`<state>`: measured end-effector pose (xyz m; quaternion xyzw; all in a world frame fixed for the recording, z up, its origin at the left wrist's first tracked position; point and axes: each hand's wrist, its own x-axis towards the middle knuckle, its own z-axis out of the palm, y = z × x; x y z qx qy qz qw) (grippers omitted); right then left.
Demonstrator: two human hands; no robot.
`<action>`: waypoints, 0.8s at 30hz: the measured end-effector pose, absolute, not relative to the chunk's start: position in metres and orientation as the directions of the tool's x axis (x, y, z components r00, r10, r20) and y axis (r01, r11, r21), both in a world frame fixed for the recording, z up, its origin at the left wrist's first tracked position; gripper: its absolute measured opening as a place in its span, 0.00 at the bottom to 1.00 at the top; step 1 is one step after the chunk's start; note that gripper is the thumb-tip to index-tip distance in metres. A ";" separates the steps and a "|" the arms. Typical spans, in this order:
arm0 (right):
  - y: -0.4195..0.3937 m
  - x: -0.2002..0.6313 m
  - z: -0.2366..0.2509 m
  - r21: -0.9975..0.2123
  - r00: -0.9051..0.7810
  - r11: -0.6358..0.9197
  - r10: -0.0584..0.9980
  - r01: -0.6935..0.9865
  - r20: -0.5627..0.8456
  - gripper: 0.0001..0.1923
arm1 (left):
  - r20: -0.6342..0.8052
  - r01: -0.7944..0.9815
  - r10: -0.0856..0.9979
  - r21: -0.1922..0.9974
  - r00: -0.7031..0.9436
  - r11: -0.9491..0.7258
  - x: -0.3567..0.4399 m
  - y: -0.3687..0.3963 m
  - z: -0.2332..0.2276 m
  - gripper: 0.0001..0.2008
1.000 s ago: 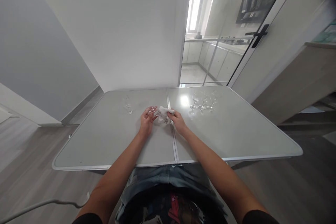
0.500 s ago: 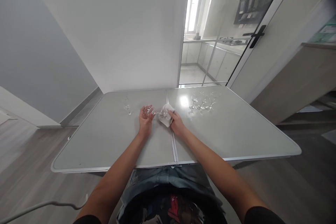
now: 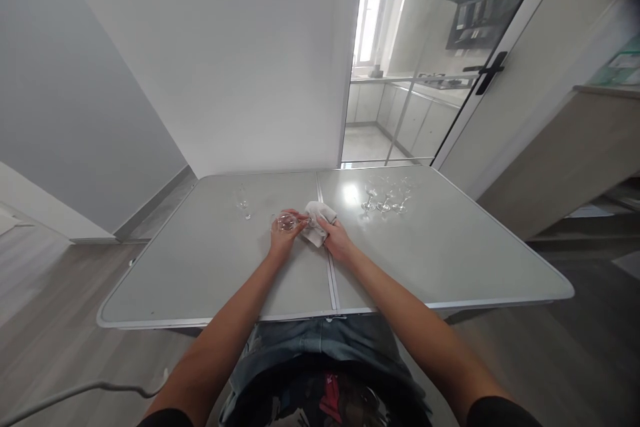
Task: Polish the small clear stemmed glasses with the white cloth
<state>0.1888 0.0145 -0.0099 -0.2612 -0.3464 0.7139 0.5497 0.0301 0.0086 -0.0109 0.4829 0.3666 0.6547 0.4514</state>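
Note:
A clear stemmed glass lies sideways above the table, its bowl to the left and its stem toward the right. My left hand is closed on it, with thumb and fingers near the stem. My right hand grips a white cloth, which is wrapped about the foot end of the glass and hides most of it. To the left of my hands stands another clear glass. Several stemmed glasses are grouped on the right half of the table.
The pale folding table has a metal-edged seam down its middle. Behind it rises a white wall, with a glass door at the right. A light-coloured cable shows at the lower left.
My left hand has shifted its hold from around the bowl toward the stem, leaving the bowl more exposed. The cloth in my right hand has turned slightly around the foot end.

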 end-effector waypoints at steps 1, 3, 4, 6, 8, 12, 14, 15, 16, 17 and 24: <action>0.015 0.188 -0.012 -0.779 -0.238 -0.162 0.971 -0.605 -0.017 0.18 | 0.302 -0.203 0.947 0.925 -0.114 -0.320 0.030 0.008 -0.011 0.19; 0.015 0.186 -0.014 -0.773 -0.208 -0.164 0.977 -0.613 -0.043 0.17 | 0.314 -0.149 0.944 0.933 -0.103 -0.326 0.031 0.007 -0.011 0.16; 0.016 0.186 -0.015 -0.770 -0.209 -0.164 0.977 -0.616 -0.042 0.17 | 0.320 -0.140 0.941 0.932 -0.113 -0.334 0.031 0.007 -0.012 0.16; 0.016 0.185 -0.015 -0.771 -0.222 -0.166 0.975 -0.614 -0.033 0.16 | 0.325 -0.131 0.932 0.929 -0.160 -0.346 0.031 0.007 -0.012 0.16; 0.017 0.185 -0.015 -0.776 -0.193 -0.145 0.981 -0.614 -0.031 0.16 | 0.314 -0.125 0.929 0.932 -0.196 -0.341 0.032 0.007 -0.013 0.16; 0.019 0.185 -0.016 -0.780 -0.118 -0.090 0.993 -0.619 -0.020 0.16 | 0.287 -0.127 0.949 0.944 -0.134 -0.303 0.033 0.007 -0.015 0.16; 0.019 0.185 -0.017 -0.781 -0.182 -0.124 0.983 -0.612 -0.013 0.16 | 0.290 -0.139 0.949 0.942 -0.128 -0.306 0.033 0.007 -0.015 0.16; 0.019 0.185 -0.017 -0.785 -0.221 -0.151 0.975 -0.601 -0.018 0.15 | 0.295 -0.148 0.944 0.937 -0.150 -0.316 0.032 0.008 -0.014 0.16; 0.018 0.186 -0.017 -0.789 -0.252 -0.174 0.967 -0.589 -0.026 0.14 | 0.302 -0.161 0.935 0.929 -0.185 -0.332 0.031 0.009 -0.014 0.16; 0.018 0.186 -0.017 -0.793 -0.266 -0.186 0.963 -0.580 -0.032 0.13 | 0.308 -0.175 0.924 0.920 -0.225 -0.350 0.030 0.009 -0.014 0.16; 0.014 0.185 -0.014 -0.788 -0.230 -0.140 0.973 -0.600 0.002 0.11 | 0.276 -0.195 0.939 0.929 -0.206 -0.316 0.031 0.011 -0.019 0.17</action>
